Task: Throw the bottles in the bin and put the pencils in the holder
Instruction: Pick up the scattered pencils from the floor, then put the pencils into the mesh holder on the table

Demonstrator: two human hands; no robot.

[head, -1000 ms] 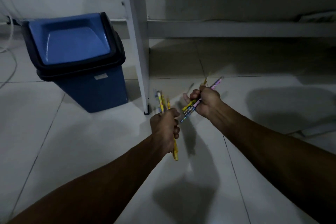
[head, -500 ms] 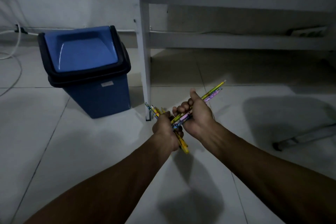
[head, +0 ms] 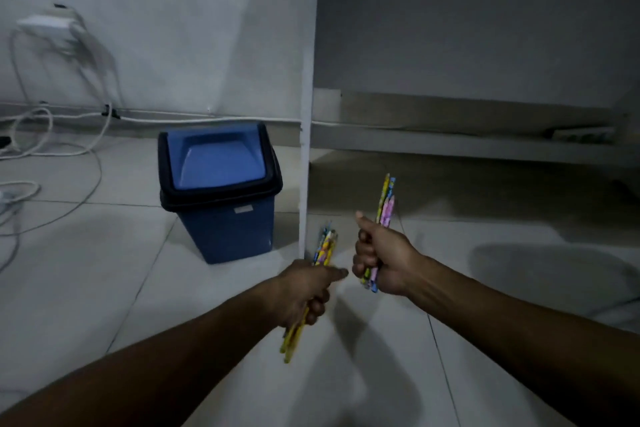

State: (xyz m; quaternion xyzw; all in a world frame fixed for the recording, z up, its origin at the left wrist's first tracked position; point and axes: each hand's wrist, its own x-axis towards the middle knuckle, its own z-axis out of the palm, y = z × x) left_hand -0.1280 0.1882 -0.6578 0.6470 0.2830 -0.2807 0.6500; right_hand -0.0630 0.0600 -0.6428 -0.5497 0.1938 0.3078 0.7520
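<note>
Blue plastic swing-lid bin (head: 221, 198): upright on pale tiled floor (head: 86, 270), lid closed, just left of white furniture leg (head: 306, 166). Left hand (head: 304, 293): right of bin and nearer the camera, fist closed round bunch of mostly yellow patterned pencils (head: 323, 248), tips up, ends poking out below. Right hand (head: 379, 262): further right of bin, near left hand but apart, fist clenched on second bunch of pink, yellow and blue pencils (head: 386, 201), held near upright. White cables (head: 52, 135): left of bin, along wall.
</note>
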